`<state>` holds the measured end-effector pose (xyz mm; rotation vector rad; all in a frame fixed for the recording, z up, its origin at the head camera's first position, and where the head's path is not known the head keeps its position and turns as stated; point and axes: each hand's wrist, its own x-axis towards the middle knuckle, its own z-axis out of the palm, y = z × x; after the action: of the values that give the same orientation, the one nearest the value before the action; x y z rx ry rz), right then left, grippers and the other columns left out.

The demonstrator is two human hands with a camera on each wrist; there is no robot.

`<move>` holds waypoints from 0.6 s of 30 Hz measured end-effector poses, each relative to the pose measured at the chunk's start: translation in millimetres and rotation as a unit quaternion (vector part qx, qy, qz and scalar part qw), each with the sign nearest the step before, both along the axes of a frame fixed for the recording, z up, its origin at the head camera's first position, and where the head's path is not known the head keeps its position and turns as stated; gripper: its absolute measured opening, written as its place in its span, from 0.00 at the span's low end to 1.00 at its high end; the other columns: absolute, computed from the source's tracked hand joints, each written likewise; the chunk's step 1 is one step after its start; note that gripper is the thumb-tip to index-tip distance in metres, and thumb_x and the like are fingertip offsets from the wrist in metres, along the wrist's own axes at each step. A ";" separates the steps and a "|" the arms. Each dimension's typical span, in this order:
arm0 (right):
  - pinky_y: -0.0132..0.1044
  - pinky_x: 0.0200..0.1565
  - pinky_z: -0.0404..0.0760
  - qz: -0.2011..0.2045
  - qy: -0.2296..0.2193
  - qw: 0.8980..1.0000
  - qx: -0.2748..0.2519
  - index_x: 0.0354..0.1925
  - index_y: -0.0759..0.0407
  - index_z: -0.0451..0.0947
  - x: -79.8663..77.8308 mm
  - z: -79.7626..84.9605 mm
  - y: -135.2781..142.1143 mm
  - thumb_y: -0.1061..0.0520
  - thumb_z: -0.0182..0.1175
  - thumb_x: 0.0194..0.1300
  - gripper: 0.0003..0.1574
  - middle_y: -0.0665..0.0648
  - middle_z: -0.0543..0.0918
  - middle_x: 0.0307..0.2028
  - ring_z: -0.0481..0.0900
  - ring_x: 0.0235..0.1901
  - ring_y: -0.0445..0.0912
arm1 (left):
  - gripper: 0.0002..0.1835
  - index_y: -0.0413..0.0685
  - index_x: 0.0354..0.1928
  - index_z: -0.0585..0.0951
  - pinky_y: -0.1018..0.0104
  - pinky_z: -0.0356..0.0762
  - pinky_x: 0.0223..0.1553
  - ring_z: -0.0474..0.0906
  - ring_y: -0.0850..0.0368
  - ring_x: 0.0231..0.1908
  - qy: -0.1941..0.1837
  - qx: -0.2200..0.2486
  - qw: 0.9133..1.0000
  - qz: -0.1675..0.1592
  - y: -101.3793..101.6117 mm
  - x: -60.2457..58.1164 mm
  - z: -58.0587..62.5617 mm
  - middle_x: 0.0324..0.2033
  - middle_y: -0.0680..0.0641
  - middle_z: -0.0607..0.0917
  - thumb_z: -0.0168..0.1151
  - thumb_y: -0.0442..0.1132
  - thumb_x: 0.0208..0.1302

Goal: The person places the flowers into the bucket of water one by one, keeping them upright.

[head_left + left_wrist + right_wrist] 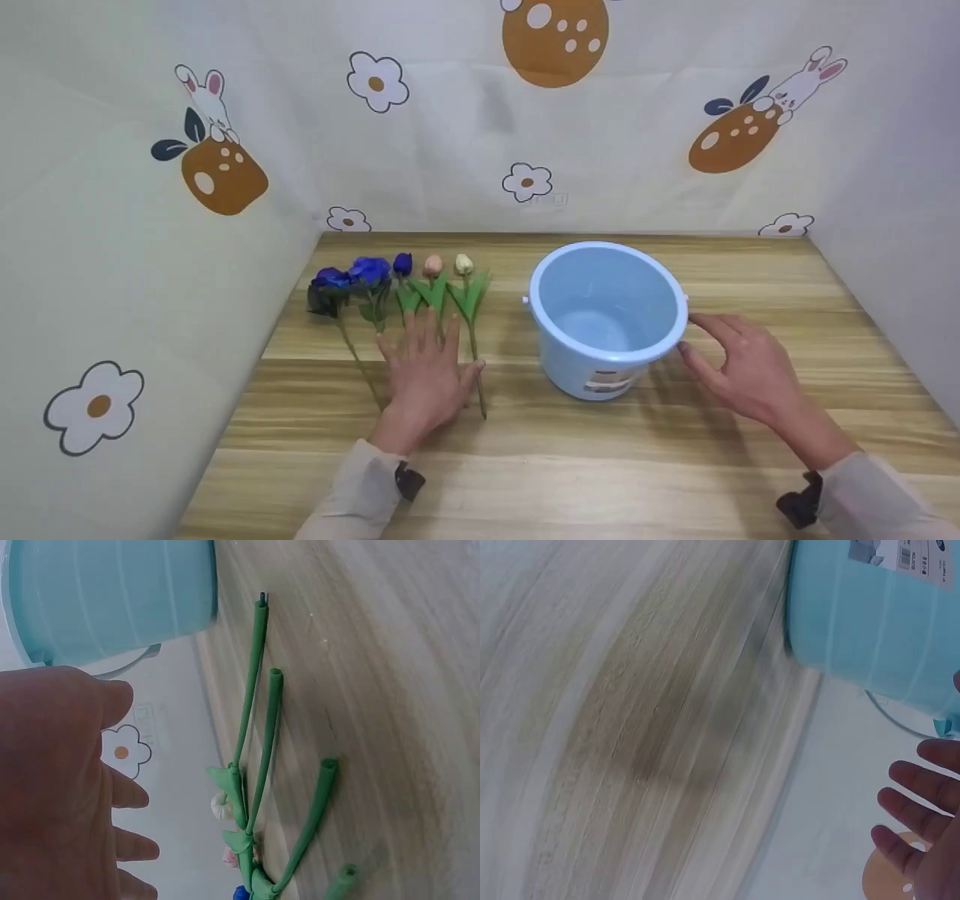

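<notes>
Left hand (427, 381) is spread over the flowers (436, 294), right hand (751, 373) loose-fingered right of the bucket (571, 370), neither gripping; the bucket looks light, stiff, best held by the rim (600, 355).

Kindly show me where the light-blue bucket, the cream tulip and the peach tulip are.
Light-blue bucket (606, 289): head view, on the inner wall.
Cream tulip (464, 264): head view, on the blossom.
Peach tulip (433, 265): head view, on the blossom.

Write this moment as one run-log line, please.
left hand: over flowers, fingers spread | right hand: beside bucket, touch unclear | bucket: upright on table | flowers: on table, left of bucket
</notes>
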<state>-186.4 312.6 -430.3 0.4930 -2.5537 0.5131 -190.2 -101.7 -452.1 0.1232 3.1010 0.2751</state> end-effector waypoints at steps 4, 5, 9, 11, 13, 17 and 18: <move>0.58 0.46 0.87 0.006 0.028 0.998 -0.062 0.51 0.67 0.87 1.0 -1.6 -1.8 0.58 0.66 0.64 0.20 0.66 0.91 0.46 0.88 0.46 0.63 | 0.44 0.50 0.85 0.53 0.22 0.30 0.76 0.34 0.32 0.84 -0.003 0.000 1.000 -0.008 0.9 -2.8 -2.0 0.84 0.36 0.46 0.45 0.68 0.79; 0.49 0.46 0.88 0.006 0.032 0.996 -0.079 0.50 0.67 0.87 0.8 -1.7 -2.5 0.59 0.65 0.64 0.18 0.65 0.92 0.44 0.89 0.43 0.59 | 0.43 0.48 0.84 0.54 0.23 0.33 0.77 0.36 0.31 0.84 -0.002 0.004 1.000 -0.011 1.2 -3.3 -2.2 0.84 0.35 0.47 0.46 0.66 0.80; 0.17 0.40 0.76 0.000 0.023 0.989 -0.148 0.44 0.66 0.90 -0.9 0.0 -7.3 0.61 0.64 0.67 0.12 0.61 0.93 0.36 0.84 0.33 0.31 | 0.39 0.40 0.81 0.61 0.31 0.49 0.79 0.46 0.30 0.82 0.018 0.023 0.999 -0.021 1.7 -6.1 -3.1 0.82 0.32 0.55 0.50 0.58 0.81; 0.13 0.38 0.73 -0.008 0.004 0.984 -0.176 0.43 0.65 0.90 -1.3 2.0 -10.5 0.61 0.63 0.69 0.11 0.61 0.93 0.35 0.79 0.32 0.24 | 0.37 0.37 0.79 0.63 0.34 0.55 0.78 0.50 0.31 0.81 0.028 0.031 0.999 -0.021 2.3 -7.2 -2.4 0.80 0.31 0.58 0.52 0.55 0.82; 0.14 0.36 0.73 -0.013 -0.012 0.980 -0.196 0.42 0.65 0.90 -1.7 3.1 -13.0 0.60 0.63 0.70 0.12 0.61 0.93 0.35 0.78 0.32 0.22 | 0.35 0.36 0.77 0.66 0.34 0.60 0.76 0.55 0.31 0.80 0.041 0.029 0.999 -0.020 2.8 -8.5 -2.1 0.79 0.30 0.62 0.54 0.54 0.81; 0.15 0.34 0.75 -0.018 -0.032 0.976 -0.213 0.43 0.64 0.90 -2.0 2.3 -15.7 0.60 0.62 0.72 0.12 0.61 0.93 0.35 0.79 0.32 0.24 | 0.32 0.36 0.74 0.70 0.36 0.66 0.71 0.64 0.33 0.75 0.065 0.019 0.998 -0.009 4.5 -10.7 -2.1 0.74 0.32 0.69 0.57 0.51 0.80; 0.15 0.35 0.75 -0.016 -0.031 0.976 -0.215 0.43 0.64 0.90 -2.1 1.4 -15.7 0.60 0.62 0.72 0.12 0.61 0.93 0.34 0.79 0.32 0.24 | 0.30 0.36 0.72 0.72 0.37 0.69 0.69 0.67 0.33 0.72 0.076 0.016 0.997 -0.010 4.7 -11.8 -2.6 0.72 0.33 0.72 0.58 0.50 0.79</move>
<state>-188.4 296.9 -428.9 0.2798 -2.4015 1.0493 -202.0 -97.0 -454.6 0.1827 3.2446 0.3314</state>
